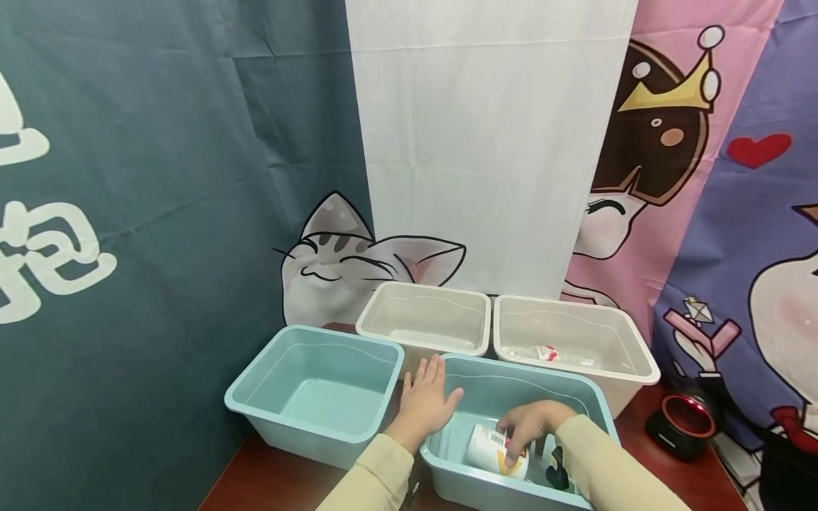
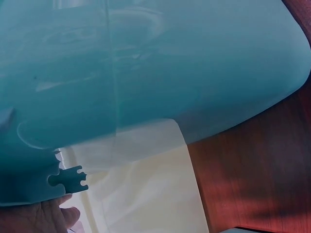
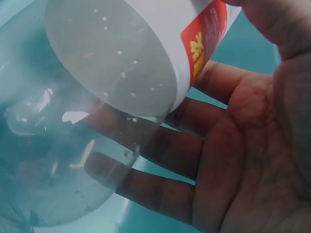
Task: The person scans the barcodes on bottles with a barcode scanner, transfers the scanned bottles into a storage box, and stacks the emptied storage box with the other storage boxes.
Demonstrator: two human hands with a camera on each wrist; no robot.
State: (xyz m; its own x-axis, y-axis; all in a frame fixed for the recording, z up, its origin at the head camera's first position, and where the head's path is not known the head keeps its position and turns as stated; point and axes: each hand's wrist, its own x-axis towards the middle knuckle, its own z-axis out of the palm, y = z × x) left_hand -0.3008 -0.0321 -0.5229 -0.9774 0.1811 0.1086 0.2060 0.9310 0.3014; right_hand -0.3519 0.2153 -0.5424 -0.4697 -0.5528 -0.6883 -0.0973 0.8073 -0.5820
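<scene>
Gripping labelled clear plastic bottle (image 1: pixel 491 451) with fingers (image 3: pixel 182 151) of right hand (image 1: pixel 537 420) inside near right blue bin (image 1: pixel 511 383), holding left hand (image 1: pixel 424 401) straight-fingered at its left side.

The glossy wall of a teal bin (image 2: pixel 160 63) dominates the upper frame, beside a pale bin (image 2: pixel 150 194) and the reddish-brown desk (image 2: pixel 248 170). At lower left, part of the left hand (image 2: pixel 41 218) shows directly beneath a teal piece with a notched end (image 2: pixel 70 180).
</scene>
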